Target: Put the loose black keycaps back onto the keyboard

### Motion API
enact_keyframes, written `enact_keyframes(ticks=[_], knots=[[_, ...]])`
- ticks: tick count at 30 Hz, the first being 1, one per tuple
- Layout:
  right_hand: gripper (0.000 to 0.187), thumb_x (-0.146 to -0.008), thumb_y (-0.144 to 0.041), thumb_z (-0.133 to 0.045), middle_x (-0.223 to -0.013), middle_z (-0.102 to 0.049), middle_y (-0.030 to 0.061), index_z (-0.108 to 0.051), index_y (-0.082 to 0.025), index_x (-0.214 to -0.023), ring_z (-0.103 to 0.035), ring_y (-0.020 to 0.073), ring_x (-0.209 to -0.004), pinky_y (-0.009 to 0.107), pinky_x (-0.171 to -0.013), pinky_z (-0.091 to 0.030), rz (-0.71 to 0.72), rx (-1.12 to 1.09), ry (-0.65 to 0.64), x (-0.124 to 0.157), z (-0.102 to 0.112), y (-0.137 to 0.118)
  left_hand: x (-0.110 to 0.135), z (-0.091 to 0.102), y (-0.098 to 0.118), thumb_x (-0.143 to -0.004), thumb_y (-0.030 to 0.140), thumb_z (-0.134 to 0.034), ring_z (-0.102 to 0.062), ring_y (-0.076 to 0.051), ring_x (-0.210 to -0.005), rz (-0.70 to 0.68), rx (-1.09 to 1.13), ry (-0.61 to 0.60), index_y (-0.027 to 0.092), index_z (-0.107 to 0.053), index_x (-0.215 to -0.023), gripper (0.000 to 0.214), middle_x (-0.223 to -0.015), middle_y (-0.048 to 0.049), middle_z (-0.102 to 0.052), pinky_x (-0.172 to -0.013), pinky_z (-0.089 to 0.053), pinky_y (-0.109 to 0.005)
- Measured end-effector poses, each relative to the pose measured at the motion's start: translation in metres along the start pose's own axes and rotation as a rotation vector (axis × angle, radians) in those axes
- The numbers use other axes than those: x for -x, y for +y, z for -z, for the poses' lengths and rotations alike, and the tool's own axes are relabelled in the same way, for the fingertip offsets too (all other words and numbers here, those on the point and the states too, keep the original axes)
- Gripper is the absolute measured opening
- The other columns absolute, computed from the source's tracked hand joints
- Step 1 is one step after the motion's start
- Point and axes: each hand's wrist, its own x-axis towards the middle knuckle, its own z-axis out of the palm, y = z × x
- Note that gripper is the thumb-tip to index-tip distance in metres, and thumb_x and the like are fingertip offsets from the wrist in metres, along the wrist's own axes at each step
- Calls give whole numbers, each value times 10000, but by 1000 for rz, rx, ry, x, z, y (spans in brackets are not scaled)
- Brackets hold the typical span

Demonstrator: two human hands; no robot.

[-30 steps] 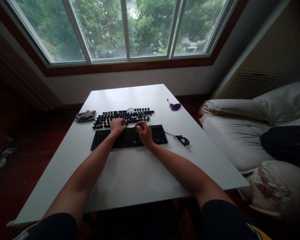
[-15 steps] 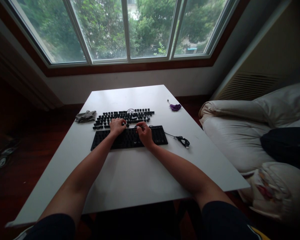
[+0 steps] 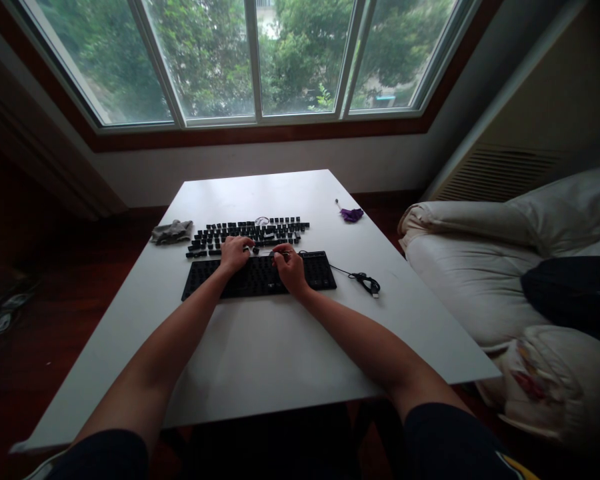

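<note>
A black keyboard (image 3: 251, 281) lies on the white table, its key area stripped of at least many caps. Behind it, loose black keycaps (image 3: 280, 230) stand in rows. My left hand (image 3: 235, 253) rests over the keyboard's back edge, thumb and fingers apart, beside a single loose keycap (image 3: 255, 251). My right hand (image 3: 289, 268) is above the middle-right of the keyboard, its thumb and fingers pinched together. Something small and dark shows at those fingertips, too little to name.
A coiled black USB cable (image 3: 366, 283) lies right of the keyboard. The white table (image 3: 260, 360) also bears a grey cloth (image 3: 173, 232) at left and a purple cloth (image 3: 351, 215) at back right. A pale sofa (image 3: 460, 280) stands to the right, a window (image 3: 300, 67) ahead.
My left fingers have opened slightly and shifted a little to the right, close to the single keycap. My right hand stays pinched in nearly the same spot.
</note>
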Motion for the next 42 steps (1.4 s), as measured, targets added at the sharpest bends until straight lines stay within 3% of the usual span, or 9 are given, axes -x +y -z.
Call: enact_keyframes(ticks=[8,15,23,42], knots=[[202,-880,-353,-522,-692,-660,-11,-647,-222,-969,-639,167,-624,271,-639,-493,5,2,4,0,0,0,-6,3,8,-835,306,-655,-537,-295,-1160,-40,34,-63,320,-754,-1014,205,-1128,19,-762,-984,-383,-442],[202,-882,-358,-519,-700,-662,-7,-642,-221,-966,-644,170,-628,271,-633,-496,-6,7,1,-1,0,-1,-6,3,13,-851,303,-622,-545,-304,-1123,-46,-13,-64,312,-755,-987,191,-1085,-8,-764,-922,-382,-445],[203,-883,-364,-528,-692,-660,-7,-646,-223,-969,-646,174,-628,274,-632,-494,-5,3,-6,0,1,0,0,5,-3,-892,291,-558,-549,-303,-1098,20,-45,33,299,-763,-988,227,-1086,-38,-749,-911,-379,-447],[209,-887,-374,-531,-697,-661,-7,-649,-221,-965,-655,174,-634,276,-631,-496,1,-3,-6,-1,-1,1,3,5,-9,-849,276,-618,-550,-310,-1144,-24,-37,-25,312,-761,-975,193,-1084,-27,-752,-952,-374,-462]])
